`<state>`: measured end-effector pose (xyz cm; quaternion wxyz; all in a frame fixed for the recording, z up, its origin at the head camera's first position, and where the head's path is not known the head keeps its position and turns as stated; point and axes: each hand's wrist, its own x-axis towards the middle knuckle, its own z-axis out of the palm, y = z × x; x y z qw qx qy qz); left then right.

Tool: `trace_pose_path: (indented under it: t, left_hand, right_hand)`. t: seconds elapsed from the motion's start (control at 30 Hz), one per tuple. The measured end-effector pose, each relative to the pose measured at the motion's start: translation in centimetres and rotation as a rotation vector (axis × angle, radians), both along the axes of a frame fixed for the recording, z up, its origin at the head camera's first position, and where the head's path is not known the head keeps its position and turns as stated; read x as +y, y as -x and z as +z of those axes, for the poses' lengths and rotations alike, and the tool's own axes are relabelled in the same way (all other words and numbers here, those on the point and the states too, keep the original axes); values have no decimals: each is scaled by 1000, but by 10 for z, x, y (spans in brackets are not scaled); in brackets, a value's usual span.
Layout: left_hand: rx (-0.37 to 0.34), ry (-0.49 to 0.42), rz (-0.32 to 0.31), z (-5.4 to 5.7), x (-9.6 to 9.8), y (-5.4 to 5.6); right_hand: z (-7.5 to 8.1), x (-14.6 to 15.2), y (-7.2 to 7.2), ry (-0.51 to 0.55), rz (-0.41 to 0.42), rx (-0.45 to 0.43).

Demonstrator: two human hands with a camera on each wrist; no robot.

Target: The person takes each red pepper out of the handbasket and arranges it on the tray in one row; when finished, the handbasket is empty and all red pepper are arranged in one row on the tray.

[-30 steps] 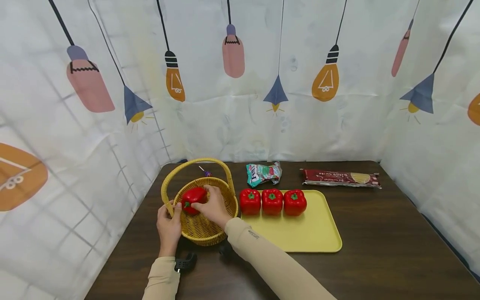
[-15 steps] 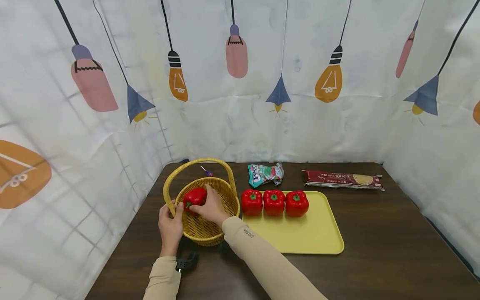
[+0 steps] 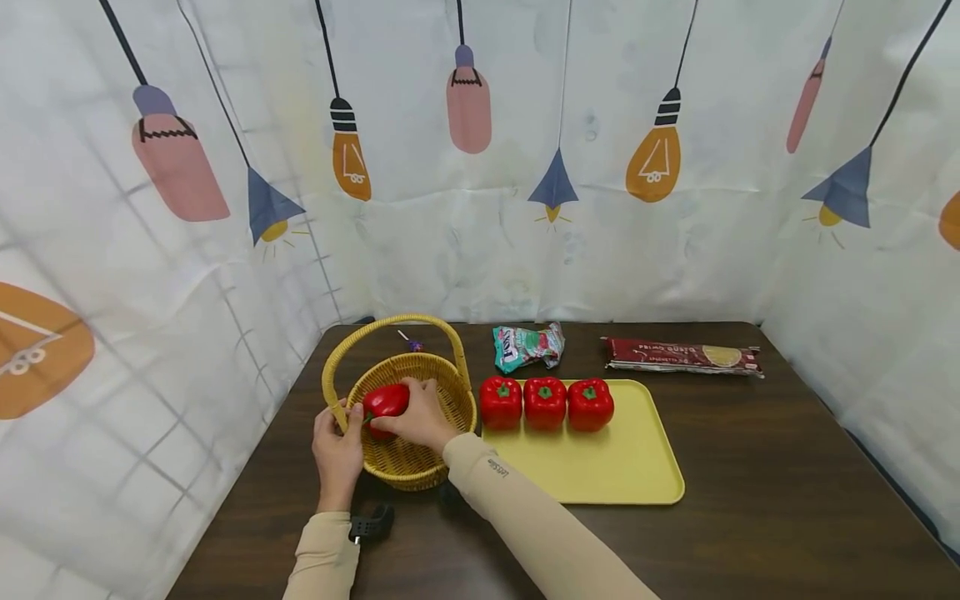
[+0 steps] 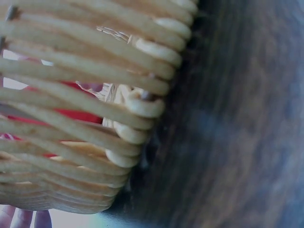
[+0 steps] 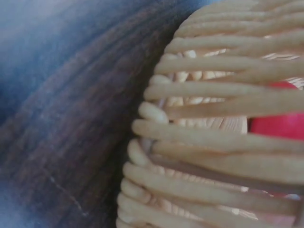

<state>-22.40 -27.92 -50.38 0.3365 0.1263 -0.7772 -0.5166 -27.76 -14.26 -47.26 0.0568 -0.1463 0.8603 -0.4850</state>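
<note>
In the head view a yellow wicker basket (image 3: 408, 482) with a tall handle stands at the table's left. My left hand (image 3: 337, 454) grips its left rim by the foot of the handle. Inside the basket, my right hand (image 3: 422, 418) holds a red bell pepper (image 3: 386, 400) between thumb and fingers, its green stem turned toward my left hand. Through the weave, the left wrist view shows parts of the red pepper (image 4: 78, 115), and the right wrist view shows red (image 5: 278, 124) too. Whether the pepper touches the basket floor cannot be seen.
Right of the basket lies a yellow tray (image 3: 600, 471); three red bell peppers (image 3: 545, 404) line its far left edge. Behind are a teal snack packet (image 3: 528, 347) and a long dark-red packet (image 3: 682, 357). A lollipop (image 3: 411, 342) lies behind the basket.
Within the basket, my right hand and the pepper have shifted slightly nearer to me, and the pepper's stem end has turned a little toward the left rim. My left hand keeps its grip.
</note>
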Motion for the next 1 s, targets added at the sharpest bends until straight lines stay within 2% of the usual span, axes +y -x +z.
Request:
trace_pose_path:
  t: [0.53,0.7,1.0]
  left_hand:
    - [-14,-3,1,2,-1,-2]
    - [-14,0,0,2,0,-2]
    - [-1,-5,-13,0,-2,-1]
  right_hand:
    - [-1,3,-1,-93,103,22]
    - [0,5,-3,-103,105,45]
    - [12,15,-12,-61,69,53]
